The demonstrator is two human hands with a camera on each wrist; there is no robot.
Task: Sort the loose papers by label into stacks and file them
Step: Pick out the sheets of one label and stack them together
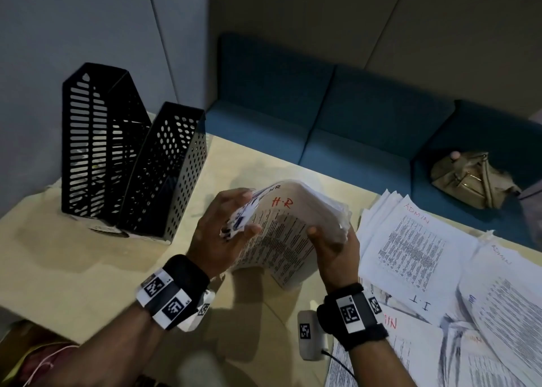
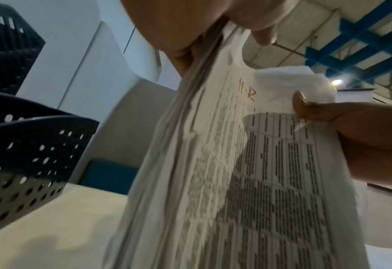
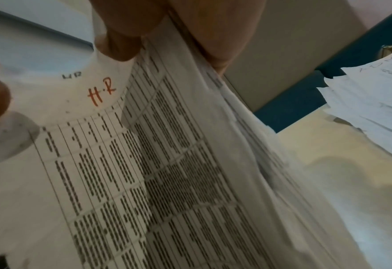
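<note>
White H.R stack in both hands

Printed text on the HR stack is too blurred to read.

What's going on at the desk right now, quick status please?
Both hands, left hand and right hand, grip the H.R stack, held above the table. Two black file holders stand left, unobstructed. ADMIN papers lie right.
</note>
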